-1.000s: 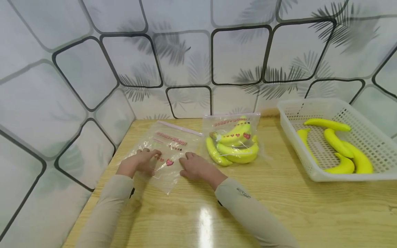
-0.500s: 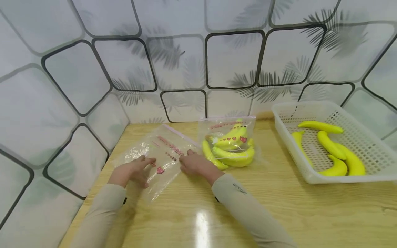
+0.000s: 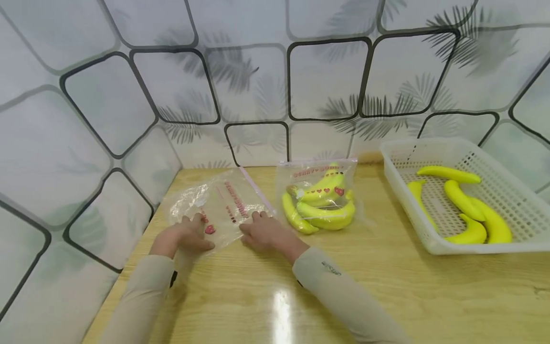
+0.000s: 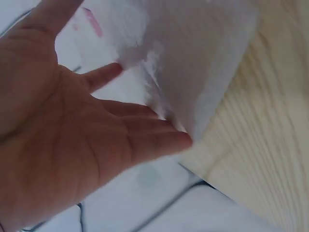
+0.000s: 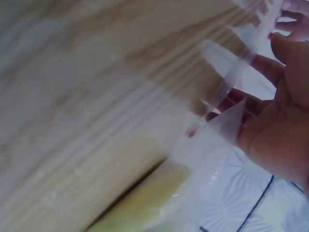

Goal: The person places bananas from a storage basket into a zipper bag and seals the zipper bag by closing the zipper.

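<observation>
In the head view, a thin, see-through bag [image 3: 223, 198] lies flat on the bench [image 3: 240, 296], toward its back left corner. It is turned so its lilac zip strip [image 3: 258, 192] slants along its right side; pink lettering runs down the film beside it, and a red strawberry print sits near the left hand [image 3: 182, 236]. The far left part is wrinkled and shiny. The left hand rests on the film with loosely spread fingers; the right hand [image 3: 271, 234] lies at the near right side, fingers extended on it. The bag's left side comes close to the bench's left edge, where the wall [image 3: 331, 79] rises. Just right of the zip strip is a second bag [image 3: 301, 179] with yellow bananas [image 3: 328, 218] in it, so room on that side is tight. A wide stretch of wood shows in front of the hands and up to the white basket [image 3: 522, 196], which holds more bananas.

In the left wrist view, the palm faces the camera, fingers fairly straight, one fingertip touching the bag's edge; the bench edge runs just below.

In the right wrist view, the fingers reach behind the film, relaxed; any pinch cannot be made out. Blurred yellow shows low down.
</observation>
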A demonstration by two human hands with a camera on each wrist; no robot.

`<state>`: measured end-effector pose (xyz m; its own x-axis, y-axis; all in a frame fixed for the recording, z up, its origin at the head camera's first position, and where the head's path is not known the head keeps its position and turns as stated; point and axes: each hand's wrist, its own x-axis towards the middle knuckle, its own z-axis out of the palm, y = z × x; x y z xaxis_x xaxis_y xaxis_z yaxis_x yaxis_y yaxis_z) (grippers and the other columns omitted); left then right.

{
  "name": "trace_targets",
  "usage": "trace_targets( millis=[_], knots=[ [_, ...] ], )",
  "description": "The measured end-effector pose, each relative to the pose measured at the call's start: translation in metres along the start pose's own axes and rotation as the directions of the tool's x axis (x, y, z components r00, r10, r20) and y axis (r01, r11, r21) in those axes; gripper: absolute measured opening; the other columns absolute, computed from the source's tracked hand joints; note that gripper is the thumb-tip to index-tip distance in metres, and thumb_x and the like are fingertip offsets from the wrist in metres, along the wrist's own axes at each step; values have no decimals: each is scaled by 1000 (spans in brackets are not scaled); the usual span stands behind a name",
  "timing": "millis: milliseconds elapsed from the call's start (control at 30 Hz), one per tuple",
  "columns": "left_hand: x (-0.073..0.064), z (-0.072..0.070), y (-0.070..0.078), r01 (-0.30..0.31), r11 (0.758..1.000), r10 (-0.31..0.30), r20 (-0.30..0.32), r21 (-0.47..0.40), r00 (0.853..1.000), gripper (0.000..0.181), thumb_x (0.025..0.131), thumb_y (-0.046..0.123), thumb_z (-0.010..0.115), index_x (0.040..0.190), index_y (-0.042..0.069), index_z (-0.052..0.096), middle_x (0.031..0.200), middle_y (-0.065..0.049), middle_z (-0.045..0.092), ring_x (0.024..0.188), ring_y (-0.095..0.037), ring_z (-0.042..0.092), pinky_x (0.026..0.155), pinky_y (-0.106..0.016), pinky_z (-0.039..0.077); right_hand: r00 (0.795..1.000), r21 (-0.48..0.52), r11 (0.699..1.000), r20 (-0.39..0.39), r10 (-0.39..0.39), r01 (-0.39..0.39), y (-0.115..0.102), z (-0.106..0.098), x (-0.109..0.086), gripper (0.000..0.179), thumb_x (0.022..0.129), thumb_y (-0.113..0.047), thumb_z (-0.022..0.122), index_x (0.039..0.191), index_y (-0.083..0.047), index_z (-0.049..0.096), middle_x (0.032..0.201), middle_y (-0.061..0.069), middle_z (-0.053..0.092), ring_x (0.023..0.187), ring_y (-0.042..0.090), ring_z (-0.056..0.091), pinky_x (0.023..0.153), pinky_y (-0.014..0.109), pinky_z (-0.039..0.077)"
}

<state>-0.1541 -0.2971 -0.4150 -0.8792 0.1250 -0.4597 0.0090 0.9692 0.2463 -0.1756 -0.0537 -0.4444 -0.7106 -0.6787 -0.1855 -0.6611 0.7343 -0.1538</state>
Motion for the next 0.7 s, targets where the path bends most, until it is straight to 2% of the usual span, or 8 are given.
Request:
trace_targets(
  millis=[100,233,333,400,467,533,633,700],
  knots=[
    [1,-3,-13,-30,1000,30,-33,-2,999,85,81,35,79,141,0,30,135,-44,30,125,-66,30,100,-71,34,999,-3,1000,45,12,-12,-6,1,-4,48,103,-51,41,143,-26,50,143,13,46,132,32,42,105,49,41],
    [0,-9,-28,-49,999,49,-48,-1,998,83,79,26,82,144,6,34,140,-47,25,129,-69,23,100,-75,30,993,-4,1000,117,17,-16,-13,-1,-11,60,102,-56,39,153,-24,39,157,14,33,144,35,31,114,50,33],
    [0,-14,-31,-29,999,29,-19,-19,999,84,80,26,81,146,8,32,141,-50,22,128,-66,30,99,-71,34,992,-25,1000,124,9,-6,-17,-1,-16,63,102,-56,39,155,-23,35,160,14,28,147,35,27,116,46,31],
    [2,-18,-30,1,1000,-1,5,-29,1000,85,81,26,80,147,11,29,143,-47,26,124,-60,40,96,-66,39,993,-39,999,115,-2,7,-20,0,-19,64,102,-56,38,155,-22,34,160,14,27,147,34,27,116,44,31],
    [3,-21,-31,44,999,-43,21,-19,999,88,81,27,80,149,13,26,147,-43,24,125,-55,42,95,-62,41,994,-40,999,109,-21,25,-24,2,-21,64,101,-57,38,155,-21,35,161,14,27,146,33,28,116,42,31],
    [5,-25,-34,71,997,-71,28,-7,997,92,81,27,81,150,13,23,148,-39,26,127,-52,41,98,-62,39,992,-30,998,117,-45,49,-27,4,-24,65,101,-57,38,155,-21,34,161,14,26,147,32,28,117,41,30],
    [7,-28,-37,62,998,-62,27,-1,998,95,80,24,82,151,7,22,151,-41,19,136,-56,27,106,-66,31,990,-12,998,126,-66,68,-30,5,-28,65,101,-57,39,155,-22,35,162,13,25,148,32,27,118,39,29],
    [6,-28,-36,63,998,-63,9,3,998,89,78,20,82,147,2,29,146,-41,28,135,-56,30,105,-67,32,989,-7,998,131,-68,70,-31,5,-30,65,101,-57,39,156,-23,34,162,12,24,148,31,26,118,39,28]
  ],
)
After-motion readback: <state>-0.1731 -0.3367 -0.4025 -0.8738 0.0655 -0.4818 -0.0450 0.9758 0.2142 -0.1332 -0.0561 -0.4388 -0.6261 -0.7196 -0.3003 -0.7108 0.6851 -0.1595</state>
